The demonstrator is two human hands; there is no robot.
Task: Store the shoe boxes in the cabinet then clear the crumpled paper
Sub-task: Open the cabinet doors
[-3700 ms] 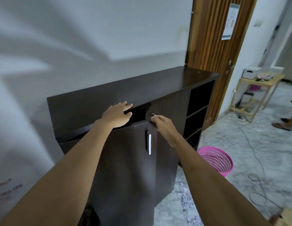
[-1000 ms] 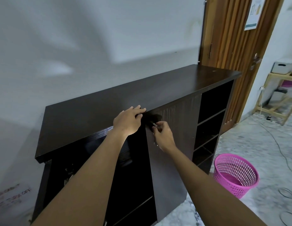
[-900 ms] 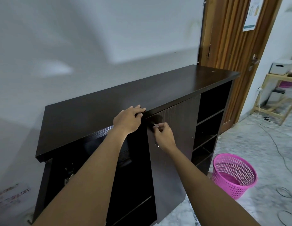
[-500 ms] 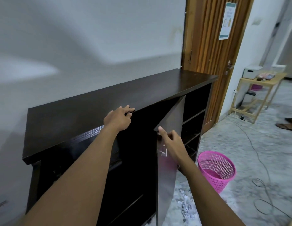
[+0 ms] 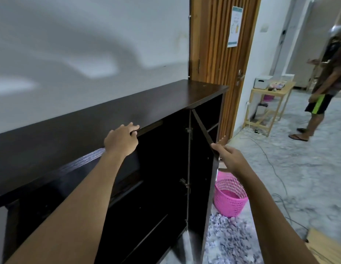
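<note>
A dark brown cabinet (image 5: 74, 134) stands against the white wall, its interior dark with shelves showing. My left hand (image 5: 121, 140) grips the front edge of the cabinet top, fingers curled over it. My right hand (image 5: 227, 158) holds the top corner of the right cabinet door (image 5: 201, 197), which stands swung wide open. Crumpled and shredded paper (image 5: 228, 242) lies on the floor beside the door. No shoe box is clearly in view.
A pink plastic basket (image 5: 229, 198) sits on the floor right of the open door. A wooden door (image 5: 221, 54) is behind the cabinet. A person (image 5: 325, 80) stands at right near a wooden side table (image 5: 270, 103). Cables cross the floor.
The right cabinet door has swung from nearly closed to wide open, pulled by my right hand. My left hand stayed on the cabinet top. The view shifted and a person appeared at right.
</note>
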